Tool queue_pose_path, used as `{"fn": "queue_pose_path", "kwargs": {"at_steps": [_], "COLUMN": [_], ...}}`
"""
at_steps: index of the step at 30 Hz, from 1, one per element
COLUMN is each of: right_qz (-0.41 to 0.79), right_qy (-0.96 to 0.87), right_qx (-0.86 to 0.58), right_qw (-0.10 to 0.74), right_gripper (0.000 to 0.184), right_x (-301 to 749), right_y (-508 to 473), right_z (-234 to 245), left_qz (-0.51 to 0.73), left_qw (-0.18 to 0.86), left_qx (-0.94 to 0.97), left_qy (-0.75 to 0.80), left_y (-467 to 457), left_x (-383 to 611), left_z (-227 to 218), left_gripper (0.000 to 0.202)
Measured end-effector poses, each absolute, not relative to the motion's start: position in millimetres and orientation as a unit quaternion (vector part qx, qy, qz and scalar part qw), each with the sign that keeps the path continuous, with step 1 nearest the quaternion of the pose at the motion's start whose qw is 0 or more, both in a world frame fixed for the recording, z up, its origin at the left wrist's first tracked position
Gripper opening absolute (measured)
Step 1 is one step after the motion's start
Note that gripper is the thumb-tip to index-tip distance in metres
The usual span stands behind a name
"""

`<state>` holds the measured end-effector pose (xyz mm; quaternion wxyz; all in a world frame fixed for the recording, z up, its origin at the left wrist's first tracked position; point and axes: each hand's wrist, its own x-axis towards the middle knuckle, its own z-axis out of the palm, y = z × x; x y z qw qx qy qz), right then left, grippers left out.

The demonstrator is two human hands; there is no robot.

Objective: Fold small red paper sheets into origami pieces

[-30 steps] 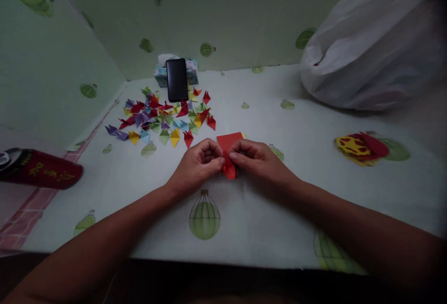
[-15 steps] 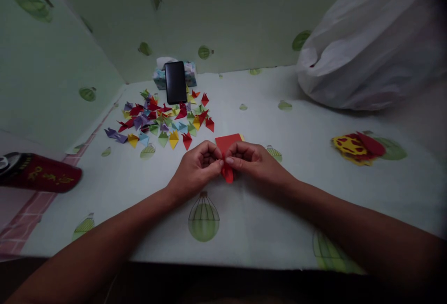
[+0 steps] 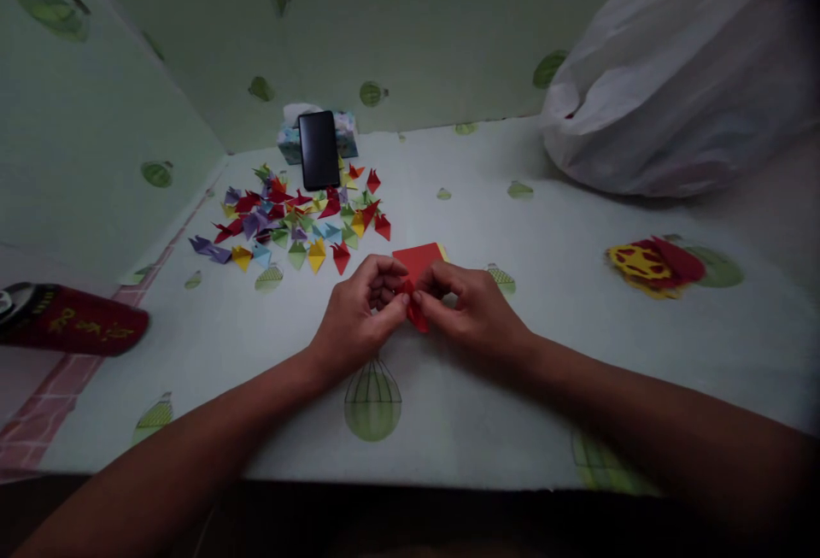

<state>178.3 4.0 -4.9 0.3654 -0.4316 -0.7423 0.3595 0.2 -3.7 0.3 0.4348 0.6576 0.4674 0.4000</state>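
Left hand (image 3: 362,303) and right hand (image 3: 477,308) both pinch the folded red paper (image 3: 418,317), located just before the red-topped paper stack (image 3: 416,258). Drink can (image 3: 80,319), left: yellow characters, not clearly legible.

Folded red paper (image 3: 418,317), narrow, slanted, tip nearward (partly hidden).

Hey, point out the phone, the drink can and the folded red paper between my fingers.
Phone (image 3: 319,150): head view, mid-screen.
Drink can (image 3: 83,319): head view, printed red side.
Folded red paper (image 3: 418,317): head view, lower protruding end.
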Motion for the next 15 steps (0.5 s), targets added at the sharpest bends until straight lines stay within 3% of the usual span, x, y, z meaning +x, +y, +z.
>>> {"fn": "queue_pose_path", "kwargs": {"at_steps": [6, 15], "right_qz": [0.319, 0.604], "right_qy": [-0.759, -0.601], "right_qx": [-0.425, -0.366], "right_qw": [0.375, 0.375], "right_gripper": [0.015, 0.023], "right_x": [177.7, 179.1], "right_y": [2.4, 11.7], "right_z": [-8.1, -4.7], "left_qz": [0.392, 0.417], "left_qw": [0.461, 0.464], "left_qx": [0.638, 0.624], "left_qy": [0.476, 0.470], "left_y": [-4.5, -4.7], "left_x": [2.1, 2.5], "left_z": [2.1, 5.8], "left_gripper": [0.009, 0.010]}}
